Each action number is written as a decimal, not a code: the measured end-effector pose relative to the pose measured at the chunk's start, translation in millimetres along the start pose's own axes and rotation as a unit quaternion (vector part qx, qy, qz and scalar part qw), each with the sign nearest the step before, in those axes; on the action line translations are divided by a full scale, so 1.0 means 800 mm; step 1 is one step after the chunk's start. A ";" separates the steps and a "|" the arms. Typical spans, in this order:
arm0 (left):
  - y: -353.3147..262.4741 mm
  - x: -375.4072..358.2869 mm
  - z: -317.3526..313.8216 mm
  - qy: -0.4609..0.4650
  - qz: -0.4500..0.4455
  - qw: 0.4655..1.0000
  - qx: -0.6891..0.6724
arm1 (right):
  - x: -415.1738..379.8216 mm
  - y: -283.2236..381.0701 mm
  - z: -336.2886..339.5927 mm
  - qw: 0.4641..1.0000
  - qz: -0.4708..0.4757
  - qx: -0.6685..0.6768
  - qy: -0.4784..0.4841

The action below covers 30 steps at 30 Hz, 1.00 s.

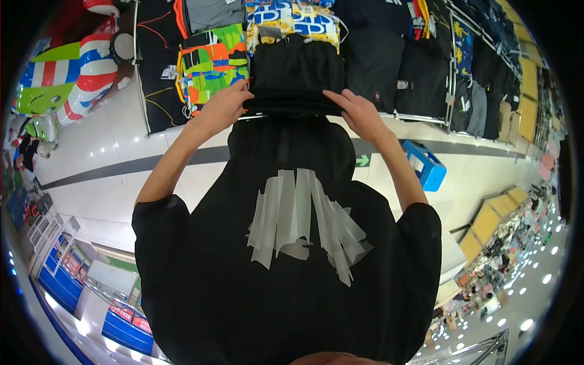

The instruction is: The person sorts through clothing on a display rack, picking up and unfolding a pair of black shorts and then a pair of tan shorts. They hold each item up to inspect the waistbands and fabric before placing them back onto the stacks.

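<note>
A folded black garment (298, 70), which looks like a pair of shorts, lies at the front of the display between my hands. Its near edge is doubled over into a thick fold. My left hand (230, 104) pinches the left end of that fold, thumb and fingers closed on the cloth. At the right end, my right hand (360, 111) grips the same fold, its fingers partly hidden by the fabric. Brightly patterned green and orange shorts (213, 64) lie just left of the garment, and blue, white and yellow printed shorts (295, 23) lie behind it.
A metal rail (420, 119) runs along the display's front edge. Dark folded clothes (374, 58) lie to the right. A blue plastic stool (424, 165) stands on the floor at right. Striped inflatables (91, 67) are at far left.
</note>
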<state>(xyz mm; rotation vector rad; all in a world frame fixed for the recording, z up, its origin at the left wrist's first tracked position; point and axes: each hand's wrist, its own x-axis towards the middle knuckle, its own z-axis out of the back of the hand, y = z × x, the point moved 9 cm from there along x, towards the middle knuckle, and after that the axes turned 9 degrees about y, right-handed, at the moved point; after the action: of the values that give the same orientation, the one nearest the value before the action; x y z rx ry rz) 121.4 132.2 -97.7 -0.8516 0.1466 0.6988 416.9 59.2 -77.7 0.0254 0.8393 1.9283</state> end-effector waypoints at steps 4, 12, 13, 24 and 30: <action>0.006 -0.015 -0.019 0.018 0.041 0.999 -0.010 | 0.001 -0.013 -0.027 0.999 0.001 0.041 0.035; 0.031 -0.033 -0.068 0.023 0.075 0.996 -0.040 | 0.012 0.023 -0.050 0.994 -0.010 -0.024 0.105; 0.033 -0.033 -0.066 0.011 0.066 0.997 -0.033 | 0.013 0.019 -0.057 0.994 -0.014 -0.026 0.105; 0.058 -0.024 -0.098 -0.046 0.158 0.983 -0.076 | 0.004 -0.006 -0.082 0.992 -0.071 0.079 0.073; 0.052 -0.023 -0.121 -0.079 0.177 0.980 -0.055 | -0.005 0.007 -0.084 0.986 -0.120 0.110 0.032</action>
<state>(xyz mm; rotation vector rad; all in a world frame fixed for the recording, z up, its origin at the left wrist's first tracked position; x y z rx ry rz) 95.6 70.7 -181.5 -0.8803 0.1192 1.1138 390.3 17.9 -124.3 -0.0046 1.0455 1.6124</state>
